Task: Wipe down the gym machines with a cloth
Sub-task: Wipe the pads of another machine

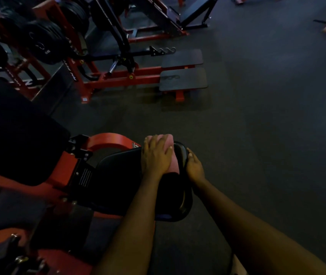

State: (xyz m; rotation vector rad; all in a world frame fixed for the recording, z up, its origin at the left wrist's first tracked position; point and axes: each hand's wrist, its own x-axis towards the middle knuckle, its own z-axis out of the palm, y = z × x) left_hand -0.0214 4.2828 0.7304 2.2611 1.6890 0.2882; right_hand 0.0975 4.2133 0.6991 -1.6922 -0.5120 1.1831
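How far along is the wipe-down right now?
Done: cannot tell; no surface shows wipe marks. In hand: left hand presses the pink cloth on the black padded seat; right hand grips its edge. Left: likely the red-framed machine with black footplates beyond.

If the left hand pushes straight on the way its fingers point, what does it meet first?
Probably nothing solid: left hand and cloth would slide off the seat pad's far edge, with bare floor beyond.

I am looking down into a weight-training gym. Black weight plates point(45, 46) sit stacked on red racks at left, a red machine frame point(118, 76) carries two black foot platforms point(184, 78), a padded seat point(118, 175) lies nearest me, and dark rubber flooring point(257, 116) covers the room.
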